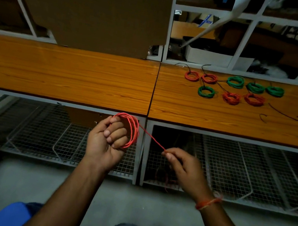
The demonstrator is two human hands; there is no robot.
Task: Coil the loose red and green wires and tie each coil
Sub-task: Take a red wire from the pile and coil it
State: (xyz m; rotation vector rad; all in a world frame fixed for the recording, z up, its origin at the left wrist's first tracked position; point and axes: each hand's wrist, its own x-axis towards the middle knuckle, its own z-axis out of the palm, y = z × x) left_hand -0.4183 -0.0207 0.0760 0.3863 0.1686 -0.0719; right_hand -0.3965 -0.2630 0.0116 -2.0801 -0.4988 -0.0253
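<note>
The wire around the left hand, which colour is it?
Red. The wire is looped around the left hand, clearest in the head view.

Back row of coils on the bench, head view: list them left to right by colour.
red coil → second red coil → green coil → second green coil → third green coil

Single head-worn view, forward-down, close over wooden bench.

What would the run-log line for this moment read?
left hand: holds red coil | right hand: pinches red wire taut | table: finished coils, red and green
</note>
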